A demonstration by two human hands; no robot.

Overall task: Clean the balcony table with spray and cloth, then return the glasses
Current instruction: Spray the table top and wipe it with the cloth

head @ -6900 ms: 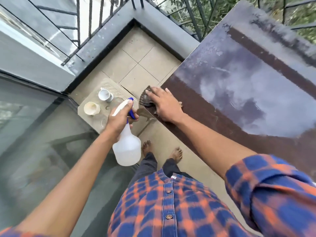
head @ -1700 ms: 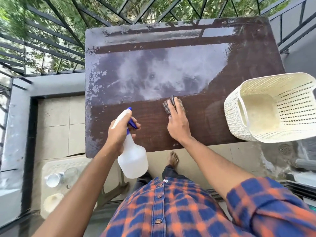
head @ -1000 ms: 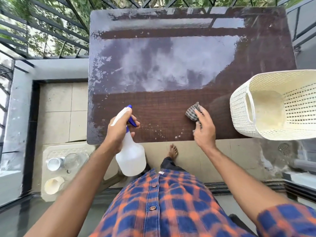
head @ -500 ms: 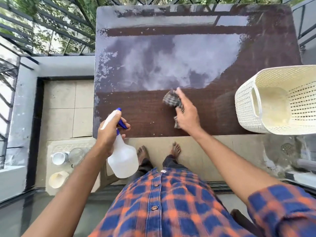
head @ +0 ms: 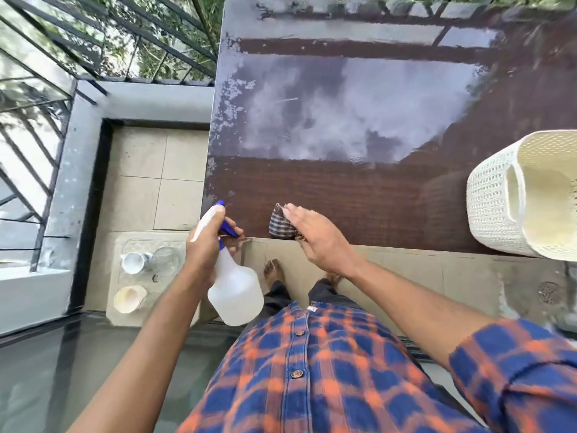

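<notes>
The dark brown balcony table (head: 359, 189) fills the upper middle, its far half wet and reflecting the sky. My right hand (head: 318, 239) presses a checked cloth (head: 281, 226) onto the table's near edge. My left hand (head: 206, 245) grips a white spray bottle (head: 234, 289) with a blue trigger, held just off the table's near left corner. On a low beige stool (head: 125, 314) at the lower left stand a white cup (head: 132, 262), a clear glass (head: 165, 260) and a cream cup (head: 128, 299).
A cream woven basket (head: 499, 195) lies on its side at the table's right end. Black railings (head: 62, 57) and a grey ledge run along the left and far sides. Beige floor tiles (head: 156, 182) lie left of the table. A glass door panel is below left.
My right hand has drawn the cloth from mid-table back and left to the near edge. The bottle hand has stayed beside the table's near left corner.
</notes>
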